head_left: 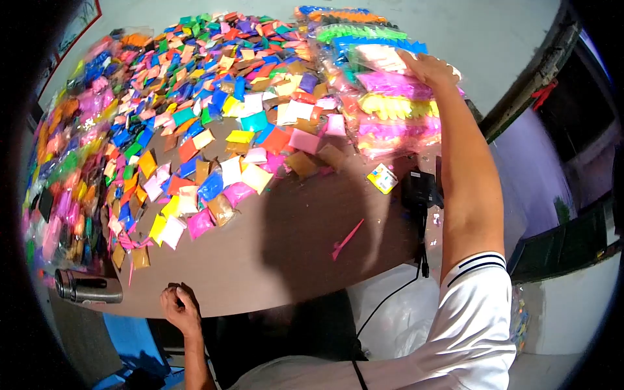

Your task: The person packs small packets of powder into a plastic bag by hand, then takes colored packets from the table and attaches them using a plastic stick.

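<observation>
At the back right, my right hand (pixel 429 70) reaches far out over a stack of clear plastic bags. Its fingers are bent over a bag of white packets (pixel 380 58) and look closed on it. Below that lie bags of pink packets (pixel 390 84) and yellow packets (pixel 398 107). By the table's front edge, my left hand (pixel 181 307) rests with curled fingers, and I see nothing in it. Many small coloured packets (pixel 214 130) cover the table (pixel 325 221) between the hands.
Filled plastic bags (pixel 75 169) are heaped along the left side. A steel flask (pixel 88 287) lies near the left front edge. On the right are a black device (pixel 419 188) with a cable, a yellow-and-white card (pixel 382 179) and a pink strip (pixel 348 240). A blue chair (pixel 133 338) stands below.
</observation>
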Motion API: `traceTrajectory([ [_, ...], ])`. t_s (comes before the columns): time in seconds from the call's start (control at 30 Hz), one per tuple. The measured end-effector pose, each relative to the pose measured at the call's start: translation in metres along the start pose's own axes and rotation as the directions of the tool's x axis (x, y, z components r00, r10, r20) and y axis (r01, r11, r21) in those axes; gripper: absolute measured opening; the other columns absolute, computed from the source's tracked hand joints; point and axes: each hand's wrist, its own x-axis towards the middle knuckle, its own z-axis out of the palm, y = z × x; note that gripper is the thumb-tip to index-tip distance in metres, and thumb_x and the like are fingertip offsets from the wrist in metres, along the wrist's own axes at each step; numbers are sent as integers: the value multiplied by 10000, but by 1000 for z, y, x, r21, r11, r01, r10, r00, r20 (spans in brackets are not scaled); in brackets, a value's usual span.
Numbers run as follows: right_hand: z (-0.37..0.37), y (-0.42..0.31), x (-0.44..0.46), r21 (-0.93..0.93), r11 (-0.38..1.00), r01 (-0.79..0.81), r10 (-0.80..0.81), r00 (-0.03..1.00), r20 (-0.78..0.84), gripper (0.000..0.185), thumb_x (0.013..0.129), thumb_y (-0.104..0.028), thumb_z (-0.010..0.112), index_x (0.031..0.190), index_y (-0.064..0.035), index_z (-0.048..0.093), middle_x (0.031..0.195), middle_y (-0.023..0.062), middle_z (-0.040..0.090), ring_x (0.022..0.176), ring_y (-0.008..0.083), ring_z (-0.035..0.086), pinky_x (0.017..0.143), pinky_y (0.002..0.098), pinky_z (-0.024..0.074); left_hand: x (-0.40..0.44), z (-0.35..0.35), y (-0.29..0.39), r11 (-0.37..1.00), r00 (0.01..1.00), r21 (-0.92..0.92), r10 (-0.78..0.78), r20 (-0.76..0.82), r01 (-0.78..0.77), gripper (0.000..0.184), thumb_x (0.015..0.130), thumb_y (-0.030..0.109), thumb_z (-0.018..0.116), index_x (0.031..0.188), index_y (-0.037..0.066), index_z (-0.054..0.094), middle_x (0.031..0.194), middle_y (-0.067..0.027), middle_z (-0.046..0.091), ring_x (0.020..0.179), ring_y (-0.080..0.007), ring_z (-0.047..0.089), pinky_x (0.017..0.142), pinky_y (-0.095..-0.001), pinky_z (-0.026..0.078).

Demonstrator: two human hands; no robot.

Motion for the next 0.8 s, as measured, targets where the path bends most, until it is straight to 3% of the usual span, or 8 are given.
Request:
traceTrajectory([
  [0.2, -10, 3, -9, -40, 997, 65, -63, 997, 44, 976, 706, -892, 339, 1441, -253, 416, 1463, 208, 388, 1376, 398, 318, 1085, 656, 156, 2, 1, 4, 996, 990, -8, 88, -109, -90, 107, 874, 63, 576, 817, -28, 578, 810, -157, 568, 784, -347, 542, 728, -412, 446],
  [0.3, -8, -6, -27, -39, 998, -55, 43, 965, -258, 908, 742, -855, 346, 1417, -257, 455, 1455, 205, 398, 1356, 401, 346, 1070, 641, 205, 3, -5, 4, 998, 998, 0, 56, -26, -56, 92, 865, 48, 568, 810, -25, 575, 834, -154, 584, 804, -347, 550, 744, -407, 452],
  [0.37, -6, -2, -33, 37, 984, 171, -132, 865, -484, 771, 823, -755, 371, 1324, -201, 566, 1411, 216, 447, 1312, 397, 399, 1056, 589, 272, 0, -7, 6, 999, 999, -6, 43, -26, -43, 93, 864, 48, 567, 807, -25, 573, 832, -153, 583, 805, -347, 550, 743, -408, 453],
  [0.47, -6, -8, -66, 337, 862, 378, -35, 707, -706, 594, 902, -584, 434, 1171, -107, 667, 1289, 233, 549, 1218, 374, 492, 1019, 475, 366, 1, -3, 1, 999, 999, -5, 34, -18, -34, 98, 860, 48, 581, 803, -31, 569, 832, -160, 580, 807, -351, 554, 729, -417, 458],
  [0.57, -10, -14, -138, 620, 595, 511, 108, 714, -692, 472, 957, -391, 461, 985, 23, 685, 947, 193, 680, 943, 318, 626, 851, 371, 450, -1, -1, -2, 999, 999, -33, 29, -15, -30, 93, 858, 45, 584, 804, -29, 568, 835, -159, 584, 804, -353, 552, 723, -419, 458],
  [0.67, 23, -21, -231, 619, 585, 523, 45, 742, -669, 310, 945, -257, 538, 900, 25, 658, 832, 158, 665, 804, 207, 619, 718, 363, 471, -3, 0, -5, 997, 1000, -72, 28, -14, -29, 89, 858, 46, 585, 805, -24, 571, 839, -156, 587, 802, -351, 548, 723, -418, 457],
  [0.7, 24, -21, -270, 693, 604, 394, -148, 910, -388, 268, 947, -232, 541, 842, 3, 615, 773, 96, 633, 727, 165, 585, 647, 332, 460, -3, 0, -5, 997, 1000, -73, 14, -9, -14, 85, 857, 45, 586, 807, -22, 573, 838, -156, 586, 799, -350, 545, 722, -419, 456],
  [0.8, 89, -34, -354, 734, 390, 555, -576, 769, -276, 34, 820, -44, 623, 832, -11, 624, 817, 112, 614, 782, 247, 590, 734, 360, 481, 0, 0, -4, 998, 1000, -63, 26, -8, -26, 78, 857, 43, 580, 812, -21, 579, 838, -159, 587, 803, -351, 546, 721, -419, 455],
])
